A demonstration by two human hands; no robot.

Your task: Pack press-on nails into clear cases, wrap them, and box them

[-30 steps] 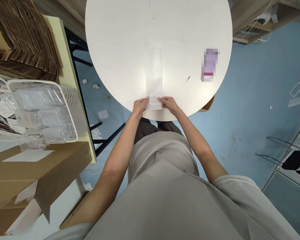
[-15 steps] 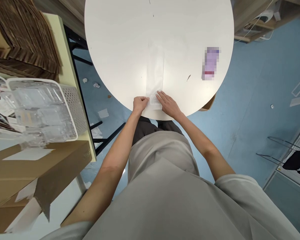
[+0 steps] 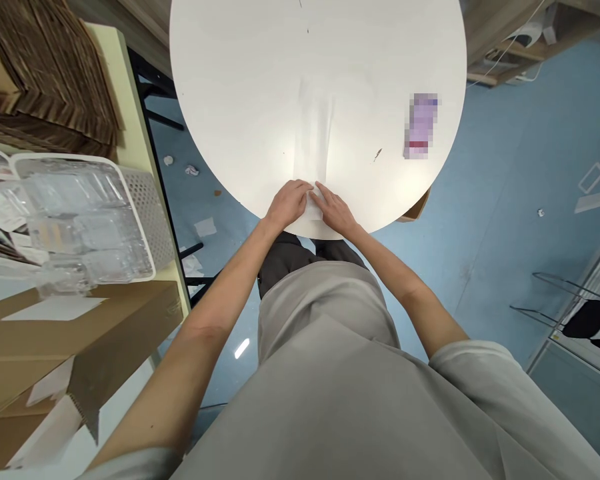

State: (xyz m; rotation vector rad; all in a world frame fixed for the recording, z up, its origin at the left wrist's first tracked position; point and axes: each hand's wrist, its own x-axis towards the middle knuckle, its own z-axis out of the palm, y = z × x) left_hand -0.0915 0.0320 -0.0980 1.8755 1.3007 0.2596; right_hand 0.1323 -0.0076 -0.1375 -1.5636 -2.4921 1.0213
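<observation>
We see the left hand [image 3: 287, 203] and right hand [image 3: 334, 208] pressing fingers flat, together, on the near end of a long white paper strip [image 3: 314, 143] at the round white desk [image 3: 240, 100] edge; bare desk beyond.

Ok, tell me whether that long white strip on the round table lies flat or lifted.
Flat: the white strip lies stretched along the round table, its near end under both hands.
</observation>
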